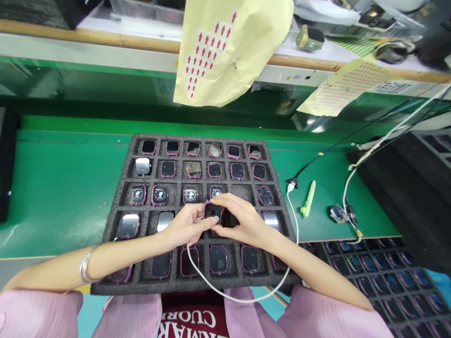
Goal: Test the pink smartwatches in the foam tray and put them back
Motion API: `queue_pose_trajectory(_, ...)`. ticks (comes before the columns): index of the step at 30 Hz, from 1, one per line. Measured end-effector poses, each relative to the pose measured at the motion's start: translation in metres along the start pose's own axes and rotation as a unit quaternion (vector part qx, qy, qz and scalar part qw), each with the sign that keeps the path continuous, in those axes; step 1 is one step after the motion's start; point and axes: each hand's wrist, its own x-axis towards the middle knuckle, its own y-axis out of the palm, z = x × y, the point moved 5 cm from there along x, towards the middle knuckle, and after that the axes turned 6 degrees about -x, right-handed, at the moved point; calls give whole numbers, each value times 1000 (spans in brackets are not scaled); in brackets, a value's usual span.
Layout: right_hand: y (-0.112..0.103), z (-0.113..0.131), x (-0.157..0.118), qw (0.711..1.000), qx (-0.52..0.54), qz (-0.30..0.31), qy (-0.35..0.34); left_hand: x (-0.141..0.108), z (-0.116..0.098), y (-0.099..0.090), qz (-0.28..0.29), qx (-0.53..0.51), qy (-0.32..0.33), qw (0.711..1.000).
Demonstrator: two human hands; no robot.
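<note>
Both hands meet over a dark foam tray (176, 186) of watch faces in square compartments. Between them is a purple-framed watch face (212, 212) with a dark screen. My left hand (190, 225) grips its left side, thumb on the lower edge of the screen. My right hand (243, 220) holds its right side, fingers along the top and thumb below. A white cable (225, 295) runs up to my left hand and loops right; its end at the watch is hidden. Several watches in the third row, such as one (160, 195), have lit screens.
On the green table (63, 188), a green pen (308, 199), a cable connector (291, 186) and a small wrapped item (338, 213) lie right of the tray. More filled trays (384, 281) stand lower right. Yellow paper sheets (229, 51) hang from the shelf above.
</note>
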Motion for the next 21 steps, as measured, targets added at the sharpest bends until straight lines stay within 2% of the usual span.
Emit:
queue_pose_trajectory(12,1,1,-1,999,34,-11,-22,0,1,1,9,-18,-1,1000)
queue_pose_trajectory(21,-1,3,-2,1000,3,-9,-23,-1,-3,4,10,-19,6,1000)
